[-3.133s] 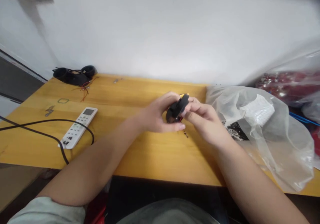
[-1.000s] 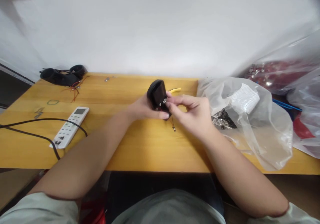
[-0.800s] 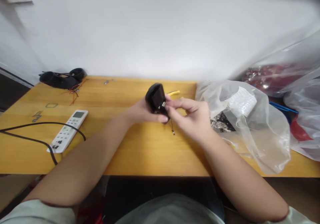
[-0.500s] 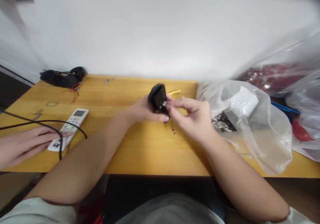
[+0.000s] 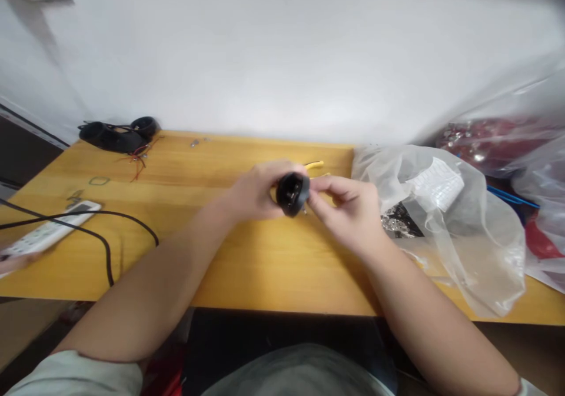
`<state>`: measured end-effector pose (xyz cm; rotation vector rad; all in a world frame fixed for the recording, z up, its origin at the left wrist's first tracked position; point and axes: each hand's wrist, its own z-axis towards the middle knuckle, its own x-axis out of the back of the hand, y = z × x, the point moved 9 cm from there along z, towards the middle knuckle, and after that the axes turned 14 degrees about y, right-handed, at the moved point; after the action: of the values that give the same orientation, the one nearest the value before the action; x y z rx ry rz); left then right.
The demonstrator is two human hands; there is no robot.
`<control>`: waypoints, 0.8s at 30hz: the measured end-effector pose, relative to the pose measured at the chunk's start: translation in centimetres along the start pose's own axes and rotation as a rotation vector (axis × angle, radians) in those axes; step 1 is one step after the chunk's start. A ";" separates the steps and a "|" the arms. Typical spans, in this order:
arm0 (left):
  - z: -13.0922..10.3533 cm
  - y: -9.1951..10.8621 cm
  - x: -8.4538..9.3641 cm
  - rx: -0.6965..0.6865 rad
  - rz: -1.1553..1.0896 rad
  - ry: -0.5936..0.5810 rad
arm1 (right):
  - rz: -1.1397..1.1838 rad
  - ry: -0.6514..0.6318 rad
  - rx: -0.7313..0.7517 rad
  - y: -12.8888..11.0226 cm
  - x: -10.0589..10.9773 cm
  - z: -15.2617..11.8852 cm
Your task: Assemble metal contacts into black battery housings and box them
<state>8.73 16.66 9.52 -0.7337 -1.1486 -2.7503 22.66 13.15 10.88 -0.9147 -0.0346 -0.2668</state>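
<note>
In the middle of the view, above the table, I see a black hollow plastic housing point(image 5: 293, 195), its round opening facing me. My left hand point(image 5: 258, 191) is closed around its left side and top. Small shiny parts show inside the opening, too blurred to name. My right hand point(image 5: 348, 205) is pinched at the housing's right edge; whatever lies between thumb and forefinger is hidden. Just behind the housing, yellow-handled pliers point(image 5: 314, 165) lie partly covered by my hands.
At far left another person's hand point(image 5: 20, 263) holds a white remote control point(image 5: 53, 229), with black cables point(image 5: 108, 249) looping nearby. A similar black part point(image 5: 117, 136) with red wires lies at back left. A clear plastic bag point(image 5: 474, 255) with metal pieces point(image 5: 401, 220) lies right.
The housing has turned, so its opening now faces me, and my left hand has shifted around it. The other person's hand has drawn the remote control to the left.
</note>
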 end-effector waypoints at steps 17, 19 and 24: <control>-0.3 2.4 -0.1 -0.010 0.486 -0.042 | 0.404 -0.012 -0.557 3.2 -1.1 -0.5; -0.3 2.9 0.1 -0.035 0.518 -0.022 | 0.393 0.021 -0.562 2.9 -0.9 -0.6; -0.4 3.1 0.0 -0.069 0.515 -0.051 | 0.340 -0.004 -0.561 2.3 -0.9 -0.5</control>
<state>9.31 14.20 11.34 -0.9550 -0.7388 -2.3547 22.29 14.27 8.62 -1.4575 0.1999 0.0503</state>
